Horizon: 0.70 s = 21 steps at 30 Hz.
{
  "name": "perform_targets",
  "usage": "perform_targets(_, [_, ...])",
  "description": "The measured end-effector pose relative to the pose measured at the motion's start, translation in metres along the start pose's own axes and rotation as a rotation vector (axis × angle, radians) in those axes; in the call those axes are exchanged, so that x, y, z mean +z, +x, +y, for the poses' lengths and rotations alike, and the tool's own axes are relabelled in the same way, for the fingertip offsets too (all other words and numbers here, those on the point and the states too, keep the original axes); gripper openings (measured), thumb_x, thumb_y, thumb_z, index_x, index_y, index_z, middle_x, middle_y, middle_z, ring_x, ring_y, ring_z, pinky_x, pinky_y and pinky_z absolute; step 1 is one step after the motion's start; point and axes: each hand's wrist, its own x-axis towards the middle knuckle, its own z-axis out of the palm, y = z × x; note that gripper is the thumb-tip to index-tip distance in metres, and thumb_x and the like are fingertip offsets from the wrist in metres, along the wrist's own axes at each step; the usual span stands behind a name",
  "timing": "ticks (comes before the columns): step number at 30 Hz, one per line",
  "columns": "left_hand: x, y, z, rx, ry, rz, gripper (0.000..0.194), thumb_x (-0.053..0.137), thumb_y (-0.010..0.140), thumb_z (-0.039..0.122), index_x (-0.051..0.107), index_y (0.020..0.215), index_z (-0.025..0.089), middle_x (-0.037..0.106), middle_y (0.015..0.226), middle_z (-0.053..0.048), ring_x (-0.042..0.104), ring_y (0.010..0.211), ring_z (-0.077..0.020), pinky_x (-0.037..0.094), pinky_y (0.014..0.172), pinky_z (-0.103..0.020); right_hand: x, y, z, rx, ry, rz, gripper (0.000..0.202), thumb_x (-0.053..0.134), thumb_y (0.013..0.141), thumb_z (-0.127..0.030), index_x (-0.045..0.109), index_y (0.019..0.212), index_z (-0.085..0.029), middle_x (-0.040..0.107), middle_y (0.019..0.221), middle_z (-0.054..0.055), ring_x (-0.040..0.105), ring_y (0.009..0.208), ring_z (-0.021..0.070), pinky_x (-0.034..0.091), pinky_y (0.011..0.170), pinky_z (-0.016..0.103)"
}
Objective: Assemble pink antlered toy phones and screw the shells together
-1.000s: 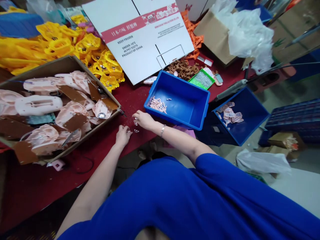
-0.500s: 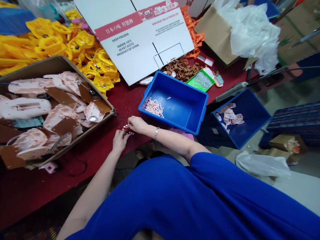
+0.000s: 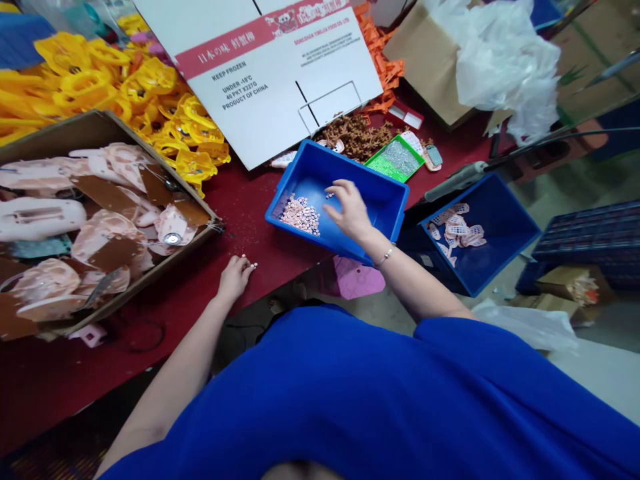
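Dark red table (image 3: 280, 263) runs across in front of you, its near edge just past your blue shirt. Your left hand (image 3: 233, 278) rests on it, fingers drawn in narrow beside small pale pieces (image 3: 255, 266); whether that grip pinches one, I cannot tell. What has just changed is your right hand (image 3: 353, 212): it has left the left hand's side and now hangs over the blue bin (image 3: 383, 210), thumb and fingers parted wide, with nothing visible held. So your hands now seem to work apart, one at each group of pieces. More small pieces (image 3: 300, 215) lie heaped in the bin, left of your right grip. Farther back are a green tray (image 3: 382, 171) and a printed white carton (image 3: 260, 127).
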Motion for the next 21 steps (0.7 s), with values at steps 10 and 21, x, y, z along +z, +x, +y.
perform_targets(10, [0.004, 0.002, -0.007, -0.273, -0.148, 0.127, 0.024, 0.060, 0.095, 0.035, 0.062, 0.107, 0.013, 0.065, 0.092, -0.003, 0.063, 0.073, -0.0125, 0.056, 0.064, -0.029, -0.038, -0.073, 0.090, 0.412, -0.208, 0.305, 0.071, 0.062, 0.072, -0.031, 0.044, 0.138, -0.011, 0.046, 0.139, 0.023, 0.042, 0.135, 0.0343, 0.033, 0.114, 0.057])
perform_targets(21, [0.004, 0.005, 0.037, -0.335, 0.051, 0.144, 0.027, 0.062, 0.093, 0.034, 0.063, 0.113, 0.016, 0.064, 0.115, -0.008, 0.064, 0.099, -0.0203, 0.056, 0.086, -0.041, -0.059, -0.073, 0.066, 0.514, -0.008, 0.332, 0.065, 0.060, 0.066, -0.030, 0.050, 0.127, -0.011, 0.052, 0.130, 0.025, 0.042, 0.132, 0.0393, 0.029, 0.115, 0.062])
